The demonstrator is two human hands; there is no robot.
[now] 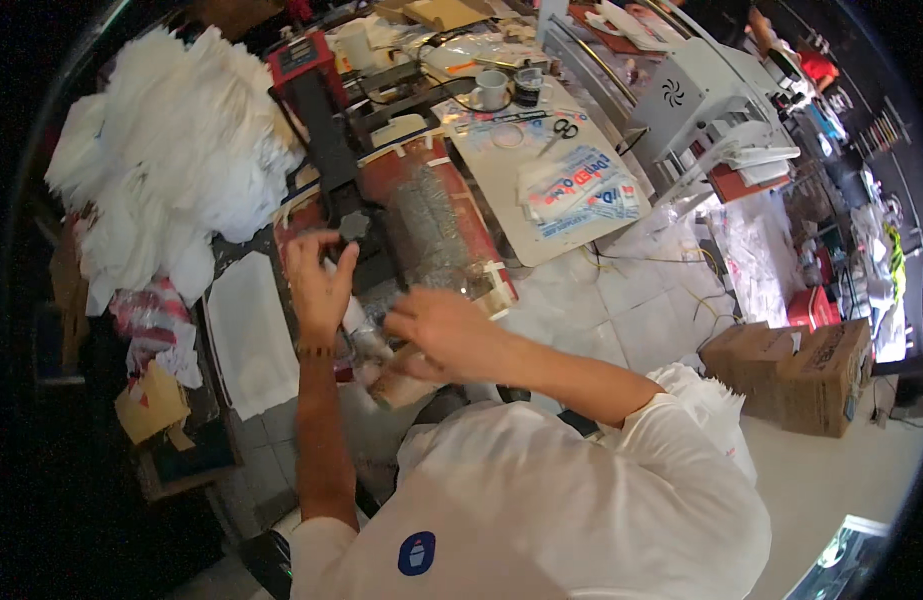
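My left hand (319, 282) is beside a dark knob (355, 227) on a black machine, its thumb and curved fingers apart. Just below the thumb is a white cylindrical piece (354, 316). My right hand (443, 332) is smeared by motion, its fingers bent down over clear, crinkled plastic. Under that hand shows a brown, roll-like thing (403, 380), too blurred to name surely. Beyond my hands, shiny transparent wrapping (426, 225) lies along a red padded surface (468, 215). What the right fingers touch is partly hidden.
A large heap of white cloth (181, 150) rises at the left. At the back right a board (481, 165) carries scissors (559, 132), mugs (492, 90) and printed plastic packaging (581, 190). Beyond it is a white machine (681, 105). Cardboard boxes (796, 375) stand on the floor at the right.
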